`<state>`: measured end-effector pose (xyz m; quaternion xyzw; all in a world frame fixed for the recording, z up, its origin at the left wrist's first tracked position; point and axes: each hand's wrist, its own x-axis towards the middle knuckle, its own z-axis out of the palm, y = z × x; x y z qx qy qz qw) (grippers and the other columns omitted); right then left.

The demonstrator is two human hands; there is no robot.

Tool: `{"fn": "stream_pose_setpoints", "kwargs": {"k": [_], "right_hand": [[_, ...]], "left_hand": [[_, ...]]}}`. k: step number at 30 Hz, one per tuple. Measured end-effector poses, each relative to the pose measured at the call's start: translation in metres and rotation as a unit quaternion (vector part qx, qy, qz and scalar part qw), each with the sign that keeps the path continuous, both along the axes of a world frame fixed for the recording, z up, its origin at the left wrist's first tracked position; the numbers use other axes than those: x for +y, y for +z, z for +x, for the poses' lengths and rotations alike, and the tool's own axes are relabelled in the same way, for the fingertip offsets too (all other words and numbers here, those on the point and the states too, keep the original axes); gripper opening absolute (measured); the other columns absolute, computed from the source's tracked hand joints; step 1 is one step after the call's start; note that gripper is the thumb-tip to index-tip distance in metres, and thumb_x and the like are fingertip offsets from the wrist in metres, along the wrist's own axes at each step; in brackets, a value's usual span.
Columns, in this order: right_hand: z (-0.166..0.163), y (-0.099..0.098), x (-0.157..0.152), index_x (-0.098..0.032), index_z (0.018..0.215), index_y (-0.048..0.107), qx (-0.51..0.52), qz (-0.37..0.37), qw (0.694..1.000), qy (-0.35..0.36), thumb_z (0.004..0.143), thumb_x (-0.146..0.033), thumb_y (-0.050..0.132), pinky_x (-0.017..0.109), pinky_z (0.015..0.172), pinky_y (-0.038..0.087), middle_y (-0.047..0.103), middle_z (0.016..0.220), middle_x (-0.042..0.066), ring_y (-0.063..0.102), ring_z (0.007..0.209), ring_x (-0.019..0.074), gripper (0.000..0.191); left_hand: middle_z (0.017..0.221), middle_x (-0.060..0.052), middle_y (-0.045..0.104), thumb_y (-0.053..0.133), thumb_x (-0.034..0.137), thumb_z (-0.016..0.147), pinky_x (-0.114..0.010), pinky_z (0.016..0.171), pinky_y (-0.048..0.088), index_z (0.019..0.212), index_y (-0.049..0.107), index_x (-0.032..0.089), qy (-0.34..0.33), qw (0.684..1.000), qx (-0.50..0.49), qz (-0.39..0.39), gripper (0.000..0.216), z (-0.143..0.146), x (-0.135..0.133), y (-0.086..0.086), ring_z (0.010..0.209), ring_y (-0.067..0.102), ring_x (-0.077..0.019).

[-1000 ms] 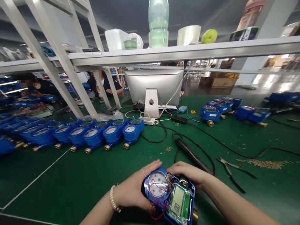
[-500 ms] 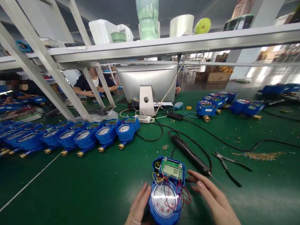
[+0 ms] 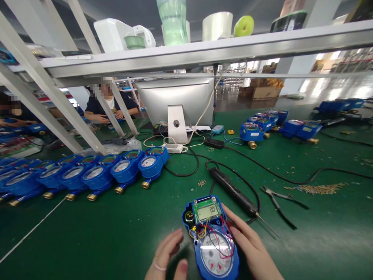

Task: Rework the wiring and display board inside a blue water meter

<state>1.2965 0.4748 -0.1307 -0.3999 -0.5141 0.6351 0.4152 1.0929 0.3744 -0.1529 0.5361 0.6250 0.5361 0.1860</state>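
In the head view, the meter [image 3: 216, 253] in work lies face up on the green table [image 3: 116, 232], low in the picture and between the two hands. Its small LCD [image 3: 207, 212] reads "0.0"; the digits on its round dial are too blurred to read. White labels on the blue meters [image 3: 252, 133] at the right are too small to make out.

One second earlier both hands held the meter, dial to the left and display to the right; now the display end points away from the person. Half a second ago the right hand [image 3: 251, 248] was just off the meter; now its fingers touch the right side, though whether they grip cannot be told. The left hand [image 3: 166, 259], wearing a pale ring, is open, thumb spread, just beside the meter without touching it.

The meter's casing is glossy blue with a scalloped lower rim and a clear, glassy round dial cover; thin red, black and yellow wires [image 3: 203, 230] loop loosely over it. Beyond lie a dark, cylindrical tool [image 3: 232, 191] with a thin metal shaft, spread pliers [image 3: 282, 204] with dark handles, and a heap of small brass-coloured pieces [image 3: 321, 188].
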Motion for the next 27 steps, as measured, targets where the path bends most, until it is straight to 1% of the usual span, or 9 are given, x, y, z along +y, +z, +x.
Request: {"fn": "stream_pose_setpoints", "kwargs": {"k": [2, 6, 11, 15, 18, 21, 23, 25, 27], "right_hand": [[0.002, 0.002, 0.001, -0.033, 0.131, 0.054, -0.018, 0.012, 1.000, -0.008, 0.083, -0.055, 0.061, 0.049, 0.111, 0.028, 0.050, 0.140, 0.006, 0.045, 0.129, 0.0267, 0.053], [0.006, 0.011, 0.000, -0.035, 0.125, 0.059, -0.106, 0.111, 0.988, -0.027, 0.087, -0.053, 0.054, 0.052, 0.112, 0.025, 0.042, 0.145, 0.004, 0.036, 0.135, 0.0270, 0.042], [0.004, 0.020, -0.005, -0.033, 0.125, 0.060, -0.156, 0.167, 0.973, -0.014, 0.092, -0.047, 0.047, 0.052, 0.113, 0.020, 0.038, 0.148, 0.005, 0.033, 0.137, 0.0257, 0.038], [0.001, 0.028, -0.008, -0.031, 0.131, 0.055, -0.147, 0.184, 0.972, -0.012, 0.094, -0.042, 0.047, 0.049, 0.114, 0.020, 0.038, 0.148, 0.004, 0.033, 0.137, 0.0237, 0.039], [-0.001, 0.035, -0.015, -0.032, 0.135, 0.050, -0.120, 0.206, 0.971, -0.006, 0.095, -0.038, 0.047, 0.045, 0.115, 0.021, 0.038, 0.148, 0.002, 0.032, 0.137, 0.0221, 0.040], [-0.005, 0.041, -0.024, -0.031, 0.135, 0.050, -0.084, 0.192, 0.978, -0.001, 0.094, -0.039, 0.048, 0.044, 0.114, 0.025, 0.045, 0.143, 0.002, 0.041, 0.133, 0.0236, 0.041], [-0.006, 0.044, -0.029, -0.031, 0.134, 0.051, -0.072, 0.171, 0.983, -0.004, 0.094, -0.040, 0.050, 0.044, 0.113, 0.027, 0.049, 0.140, 0.003, 0.045, 0.129, 0.0246, 0.041], [-0.007, 0.047, -0.032, -0.032, 0.131, 0.055, -0.070, 0.172, 0.983, -0.010, 0.093, -0.042, 0.051, 0.044, 0.113, 0.028, 0.050, 0.138, 0.002, 0.044, 0.130, 0.0248, 0.039], [-0.008, 0.050, -0.033, -0.034, 0.127, 0.058, -0.070, 0.189, 0.979, -0.013, 0.092, -0.043, 0.052, 0.042, 0.113, 0.030, 0.051, 0.137, 0.001, 0.042, 0.132, 0.0246, 0.036]], "left_hand": [[0.127, -0.006, 0.061, 0.050, 0.034, 0.091, -0.039, 0.098, 0.050, 0.121, 0.059, 0.030, 0.013, 0.997, 0.071, 0.005, 0.031, -0.013, 0.012, 0.018, 0.118, 0.057, -0.0239], [0.131, -0.004, 0.059, 0.044, 0.033, 0.094, -0.047, 0.103, 0.045, 0.120, 0.060, 0.031, -0.037, 0.987, 0.157, -0.020, 0.031, -0.020, 0.035, 0.049, 0.124, 0.052, -0.0245], [0.136, -0.007, 0.055, 0.038, 0.040, 0.095, -0.058, 0.110, 0.032, 0.123, 0.062, 0.026, -0.066, 0.987, 0.121, -0.085, 0.040, -0.004, 0.052, 0.060, 0.134, 0.040, -0.0282], [0.144, -0.007, 0.048, 0.040, 0.045, 0.094, -0.055, 0.115, 0.023, 0.129, 0.057, 0.024, -0.073, 0.990, 0.011, -0.119, 0.045, 0.010, 0.050, 0.065, 0.138, 0.035, -0.0282], [0.145, -0.005, 0.046, 0.048, 0.047, 0.091, -0.046, 0.116, 0.025, 0.132, 0.054, 0.025, -0.063, 0.985, -0.139, -0.078, 0.048, 0.021, 0.041, 0.069, 0.137, 0.036, -0.0260], [0.138, -0.006, 0.054, 0.058, 0.048, 0.085, -0.039, 0.108, 0.040, 0.135, 0.051, 0.026, -0.066, 0.949, -0.309, -0.026, 0.054, 0.031, 0.034, 0.073, 0.131, 0.045, -0.0261], [0.128, -0.007, 0.063, 0.067, 0.045, 0.080, -0.037, 0.102, 0.047, 0.134, 0.051, 0.025, -0.054, 0.918, -0.393, -0.020, 0.060, 0.036, 0.032, 0.074, 0.123, 0.054, -0.0263], [0.115, -0.007, 0.071, 0.076, 0.039, 0.073, -0.036, 0.097, 0.051, 0.127, 0.054, 0.023, -0.022, 0.895, -0.445, -0.036, 0.060, 0.037, 0.032, 0.075, 0.112, 0.063, -0.0255], [0.106, -0.007, 0.074, 0.081, 0.036, 0.067, -0.032, 0.090, 0.054, 0.115, 0.059, 0.020, 0.004, 0.885, -0.462, -0.057, 0.056, 0.037, 0.034, 0.075, 0.103, 0.067, -0.0245]]}}
